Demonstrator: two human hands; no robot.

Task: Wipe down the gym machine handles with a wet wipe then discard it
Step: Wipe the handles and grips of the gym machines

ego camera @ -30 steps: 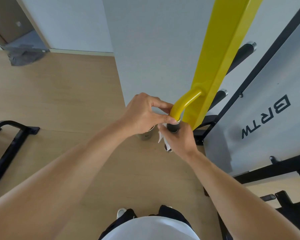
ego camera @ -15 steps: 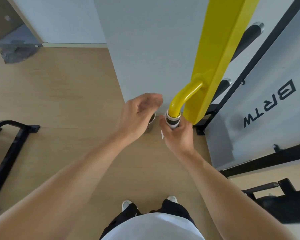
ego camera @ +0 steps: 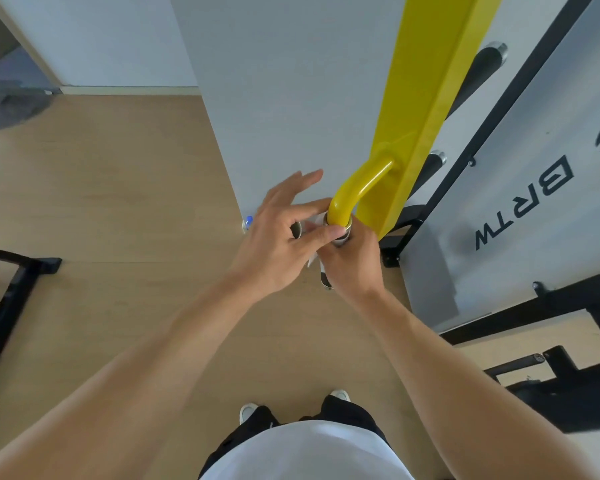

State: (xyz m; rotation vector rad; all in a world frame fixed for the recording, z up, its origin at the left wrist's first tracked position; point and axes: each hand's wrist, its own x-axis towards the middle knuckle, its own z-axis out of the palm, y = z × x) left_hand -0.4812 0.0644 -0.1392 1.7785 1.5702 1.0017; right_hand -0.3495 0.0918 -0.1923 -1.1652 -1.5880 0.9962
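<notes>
Head view: our right hand (ego camera: 352, 263) grips black handle (ego camera: 340, 239) below yellow bend (ego camera: 357, 192), white wet wipe (ego camera: 314, 259) wrapped under its fingers. Our left hand (ego camera: 281, 237) just beside, thumb and forefinger pinching wipe's upper edge, other fingers spread.

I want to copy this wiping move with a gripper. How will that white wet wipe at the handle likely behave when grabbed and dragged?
The wet wipe is probably floppy: a loose corner hangs down between the left hand and right hand. It looks thin and likely light, so it should wrap the handle rather than hold shape. It may bunch when dragged.
</notes>
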